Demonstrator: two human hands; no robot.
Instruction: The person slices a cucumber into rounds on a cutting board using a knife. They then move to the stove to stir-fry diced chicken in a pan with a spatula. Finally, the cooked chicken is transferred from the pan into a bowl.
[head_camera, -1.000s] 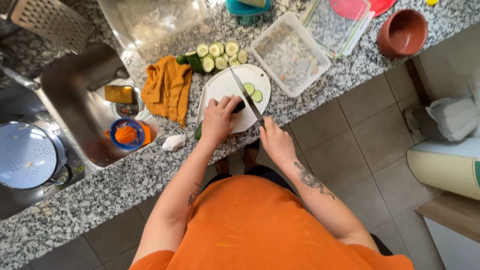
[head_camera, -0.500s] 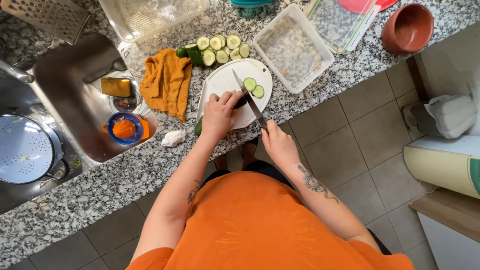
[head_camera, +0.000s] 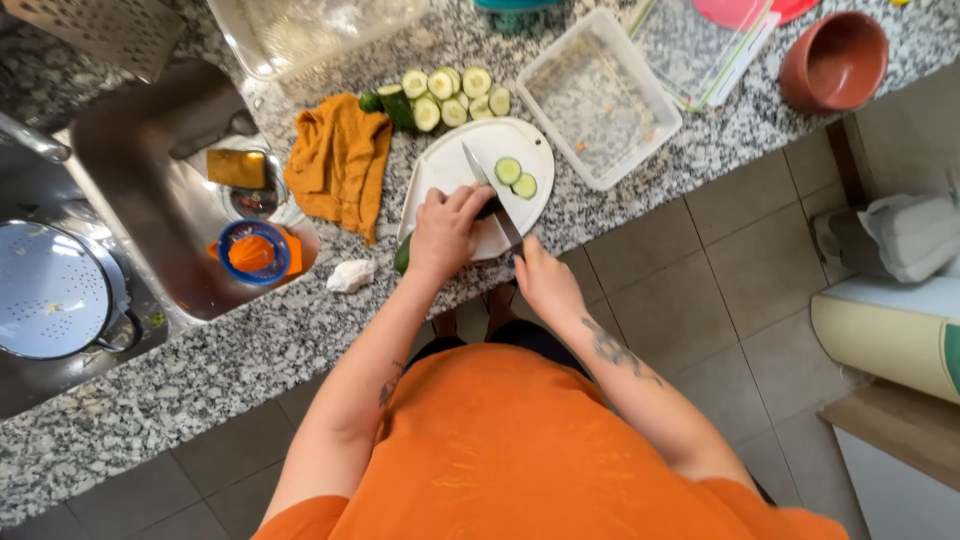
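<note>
Since the earlier frame the knife (head_camera: 487, 190) has come down beside two cut slices (head_camera: 515, 178) on the white cutting board (head_camera: 440, 170). The left hand (head_camera: 445, 230) clenches over the cucumber (head_camera: 402, 257), whose green end pokes out at its seven o'clock; the right hand (head_camera: 540, 280) grips the knife handle. A finished pile of slices (head_camera: 455, 92) lies at the board's twelve o'clock, but most of the cucumber looks uncut. An orange cloth (head_camera: 340, 160) lies at nine o'clock and an empty clear container (head_camera: 600, 100) at two o'clock.

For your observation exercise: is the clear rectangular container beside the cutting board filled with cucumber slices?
No. The clear rectangular container holds only a few small scraps; the cucumber slices lie on the granite counter and the white cutting board.
</note>
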